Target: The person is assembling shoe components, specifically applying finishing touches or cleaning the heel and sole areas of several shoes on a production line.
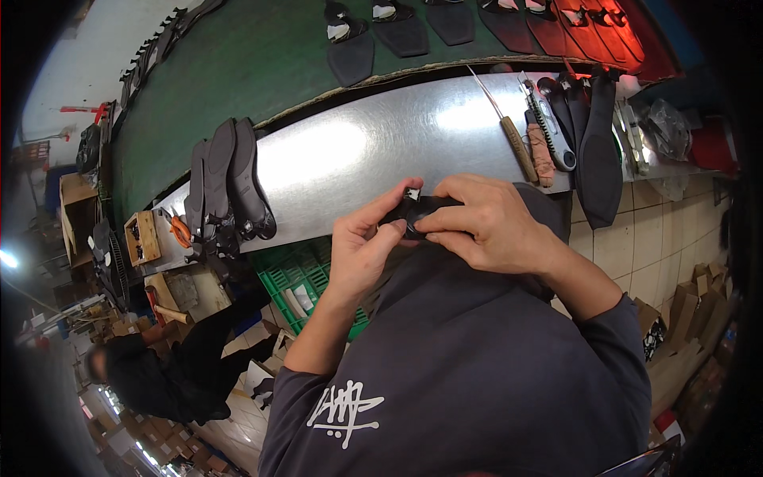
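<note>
Workshop, tiled floor, dark green conveyor belt [238, 71] carrying flat black sole pieces behind a brushed steel bench [358, 151].

Stack of black shoe soles [226, 187]: overhangs the bench's near edge; a nudge could likely tip it off.

Green plastic crate [298, 278]: below the bench.

Brown cardboard boxes [699, 310]: piled at right on the floor, plain.

Wooden-handled thin blade [509, 131]: loose on the bench, near the right hand; a blind reach risks a cut.

Small black strap piece with white tag [413, 211]: held above the lap, pinched by left hand [366, 246] and right hand [485, 222]; may slip and drop.
</note>
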Action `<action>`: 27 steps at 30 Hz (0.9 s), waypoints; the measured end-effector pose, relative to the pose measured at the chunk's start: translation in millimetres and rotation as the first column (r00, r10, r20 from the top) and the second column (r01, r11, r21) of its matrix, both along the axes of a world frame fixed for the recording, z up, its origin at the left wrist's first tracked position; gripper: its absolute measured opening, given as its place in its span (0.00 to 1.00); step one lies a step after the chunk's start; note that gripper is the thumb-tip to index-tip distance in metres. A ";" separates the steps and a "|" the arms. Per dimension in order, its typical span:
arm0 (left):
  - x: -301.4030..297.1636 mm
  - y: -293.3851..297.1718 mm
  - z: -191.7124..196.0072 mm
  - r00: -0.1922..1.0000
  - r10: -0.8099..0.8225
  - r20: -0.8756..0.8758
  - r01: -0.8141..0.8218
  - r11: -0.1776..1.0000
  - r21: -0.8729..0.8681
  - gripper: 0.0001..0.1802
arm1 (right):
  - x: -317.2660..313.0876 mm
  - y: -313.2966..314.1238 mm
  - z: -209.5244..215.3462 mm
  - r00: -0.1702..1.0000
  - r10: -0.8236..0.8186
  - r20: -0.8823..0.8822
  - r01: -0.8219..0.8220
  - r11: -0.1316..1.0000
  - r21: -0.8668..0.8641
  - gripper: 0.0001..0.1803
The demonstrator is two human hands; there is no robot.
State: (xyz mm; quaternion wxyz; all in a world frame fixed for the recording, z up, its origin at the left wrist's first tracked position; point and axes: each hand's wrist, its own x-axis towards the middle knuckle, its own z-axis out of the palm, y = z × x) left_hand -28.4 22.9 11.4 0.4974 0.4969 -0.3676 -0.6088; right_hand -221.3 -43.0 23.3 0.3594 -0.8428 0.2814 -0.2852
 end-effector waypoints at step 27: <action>18.2 -19.9 -2.0 0.911 -0.004 -0.411 0.127 0.954 0.273 0.29 | 2.5 7.3 -15.5 0.993 -0.045 0.111 0.066 0.980 -0.188 0.14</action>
